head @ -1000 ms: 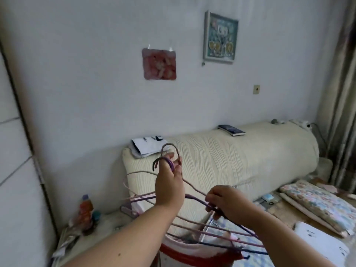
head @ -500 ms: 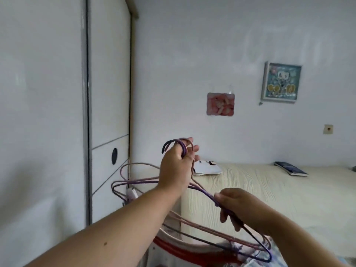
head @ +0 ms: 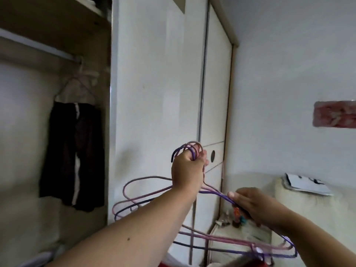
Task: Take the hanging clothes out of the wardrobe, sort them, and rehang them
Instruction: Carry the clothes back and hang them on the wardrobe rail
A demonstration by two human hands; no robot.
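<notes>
Pink & purple hangers (head: 148, 177) gripped at hooks by L hand (head: 187, 170), one shoulder pinched by R hand (head: 250, 205), dark garment (head: 73, 155) hung on wardrobe rail (head: 38, 46).

Left hand (head: 187, 170), right hand (head: 250, 204) grip hangers (head: 146, 197).

- You see a dim, shadowed wardrobe (head: 25, 132); the wall (head: 289, 83) at right is brighter.
- Motion blur softens everything; the straight sliding door (head: 158, 93) edges bow.
</notes>
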